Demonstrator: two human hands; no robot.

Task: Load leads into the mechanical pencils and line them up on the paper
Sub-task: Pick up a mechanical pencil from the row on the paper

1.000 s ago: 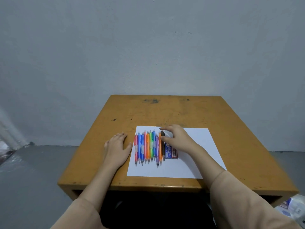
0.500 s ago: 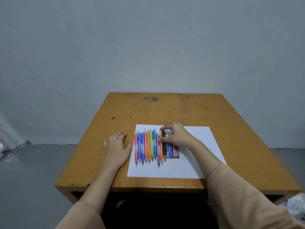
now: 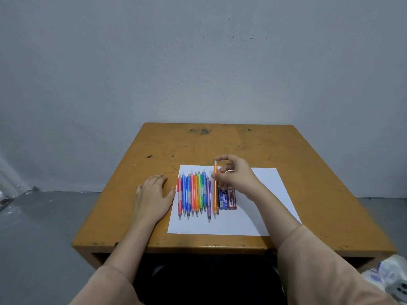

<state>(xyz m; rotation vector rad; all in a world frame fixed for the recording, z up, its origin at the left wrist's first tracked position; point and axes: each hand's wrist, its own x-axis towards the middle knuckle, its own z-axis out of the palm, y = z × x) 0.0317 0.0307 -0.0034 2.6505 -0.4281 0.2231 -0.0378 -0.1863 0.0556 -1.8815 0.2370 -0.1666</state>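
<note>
My right hand point(image 3: 235, 175) pinches an orange mechanical pencil point(image 3: 215, 194) near its cap end, between the thumb and the forefinger; the other fingers are loosely curled. The pencil points its tip toward me. I cannot tell if the tip touches the paper point(image 3: 259, 208) or hangs just above it.

My left hand point(image 3: 152, 194) lies flat on the wooden tabletop point(image 3: 198, 146) with straight fingers and holds nothing. Its thumb is just beside the left edge of the paper. The two hands are apart, and the row of pencils point(image 3: 196, 194) is between them.

This row lies on the left part of the white sheet: pink, blue, orange, green and purple ones, side by side, tips toward me. The purple pencil point(image 3: 208, 199) lies a little nearer to me than its neighbours, just beside the orange one that I hold. On the right of that one a black pencil point(image 3: 218, 202) is partly hidden. Next come a blue lead case point(image 3: 223, 200) and a red lead case point(image 3: 231, 199), which touch each other.
</note>
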